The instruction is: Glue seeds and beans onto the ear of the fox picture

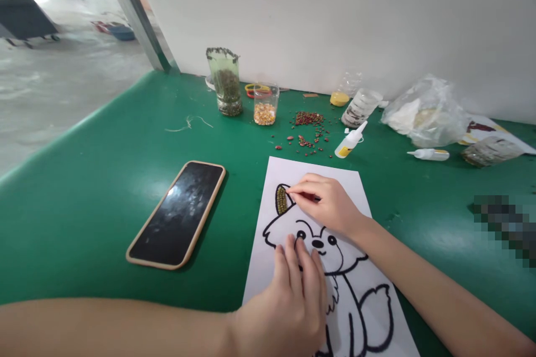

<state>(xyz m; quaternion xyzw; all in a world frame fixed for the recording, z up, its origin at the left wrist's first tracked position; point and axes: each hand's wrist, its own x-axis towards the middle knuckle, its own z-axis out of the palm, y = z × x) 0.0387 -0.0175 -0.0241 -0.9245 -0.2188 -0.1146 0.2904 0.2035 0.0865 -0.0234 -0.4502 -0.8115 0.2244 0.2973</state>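
A white sheet of paper [260, 273] with a black-outlined fox drawing [379, 321] lies on the green tabletop. Small green beans [282, 201] fill part of the fox's left-hand ear in tight rows. At that ear's edge, my right hand [329, 201] has thumb and forefinger pinched together; whatever may be between the tips is too small to make out. My left hand [288, 301] rests over the lower face and chest of the drawing, fingers stretched out, its palm side hidden. A phone [178, 215] lies left of the paper.
Along the wall stand a green cup of dark green beans [228, 86] and a clear cup of corn kernels [265, 113]. Loose red beans [309, 118] lie beside a glue bottle [350, 142]. Farther right are another glue bottle [431, 154] and a plastic bag [431, 114].
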